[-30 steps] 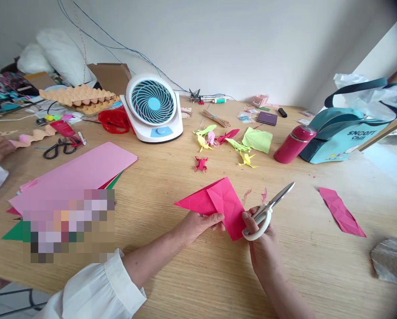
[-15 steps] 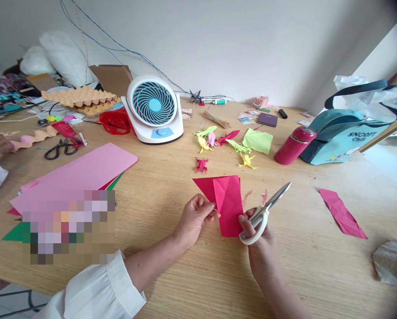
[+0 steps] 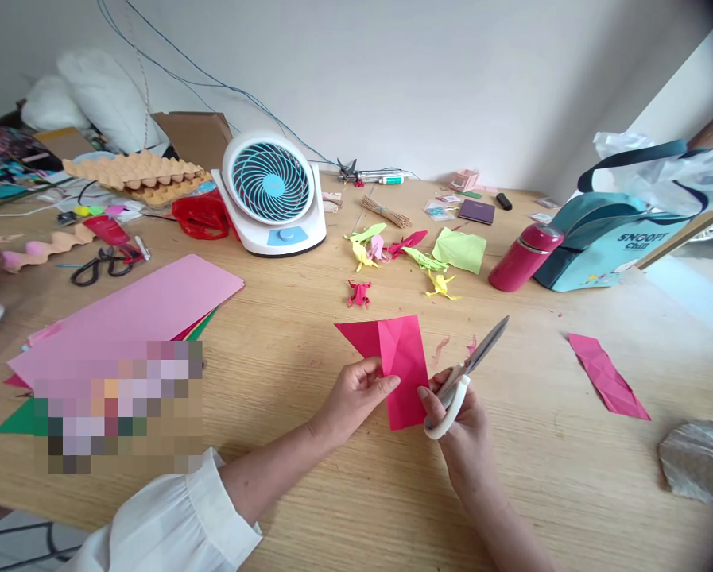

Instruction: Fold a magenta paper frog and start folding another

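Folded magenta paper sheet (image 3: 407,357) sits between my two hands in the head view, near the middle of the pale wooden bench (image 3: 332,508), creases crossing its front and a pointed triangular flap sticking out at its upper left; from here I cannot tell whether its lower edge touches the wood. My left grip (image 3: 356,393) is closed on the sheet's left side, thumb flat on the front, the other fingers curled and partly hidden behind. My right grip (image 3: 466,429) is wrapped round the white-handled metal scissors (image 3: 464,370), whose blades lie together and point up and to the right; its thumb tip is at the sheet's right edge, but I cannot make out whether it pinches the paper too. Beyond the sheet I see a small red folded paper frog (image 3: 359,294), a yellow folded paper figure (image 3: 440,284) to its right, and a light green paper sheet (image 3: 459,251) farther back. Off to my right a creased magenta paper strip (image 3: 610,376) lies well apart, nearer to me than the magenta cylindrical flask (image 3: 526,257) just beside a light blue bag (image 3: 621,246). On my left lie stacked coloured sheets topped with pink (image 3: 141,306), with a round-headed white fan (image 3: 273,187) beyond.
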The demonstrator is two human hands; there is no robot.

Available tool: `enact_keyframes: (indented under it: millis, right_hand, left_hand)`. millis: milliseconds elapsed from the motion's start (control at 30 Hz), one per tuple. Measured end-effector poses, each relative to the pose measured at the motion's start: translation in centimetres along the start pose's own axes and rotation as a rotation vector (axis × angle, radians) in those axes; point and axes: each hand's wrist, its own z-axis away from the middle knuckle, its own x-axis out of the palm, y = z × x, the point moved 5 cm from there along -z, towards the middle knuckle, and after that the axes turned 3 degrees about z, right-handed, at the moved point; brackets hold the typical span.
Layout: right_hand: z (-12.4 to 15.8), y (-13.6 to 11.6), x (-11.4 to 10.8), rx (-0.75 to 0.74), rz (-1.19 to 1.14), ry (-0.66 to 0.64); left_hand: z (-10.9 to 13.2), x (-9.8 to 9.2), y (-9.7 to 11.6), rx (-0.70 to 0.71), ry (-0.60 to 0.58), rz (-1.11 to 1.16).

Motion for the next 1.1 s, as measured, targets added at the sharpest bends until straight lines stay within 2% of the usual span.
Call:
enact_keyframes:
  millis: [100, 267, 433, 600, 667, 800, 1100]
  right_hand:
    - [0.1, -0.5, 0.1, -0.010, 0.048, -0.037]
    - [0.3, -1.4, 0.0, -0.019, 0.070, -0.144]
    - [1.2, -0.8, 0.9, -0.004, 0.092, -0.449]
    - [2.9, -0.1, 2.2, 0.043, 0.085, -0.785]
    - [3.5, -0.3, 2.4, 0.055, 0.103, -0.877]
    - [4.0, -0.8, 2.6, 0.099, 0.135, -0.944]
    - [4.3, -0.3, 3.0, 0.147, 0.118, -0.969]
  left_hand:
    - [-0.4, -0.7, -0.4, -0.032, 0.087, 0.072]
    - [-1.2, -2.8, 0.1, -0.084, 0.206, 0.336]
    - [-2.0, -5.0, 1.2, -0.122, 0.330, 0.543]
    - [-2.5, -6.1, 2.3, -0.120, 0.410, 0.677]
    - [-2.6, -6.5, 2.5, -0.118, 0.448, 0.699]
    - [-2.7, -7.2, 2.5, -0.118, 0.520, 0.724]
    - [-2.7, -6.7, 1.8, -0.167, 0.483, 0.755]
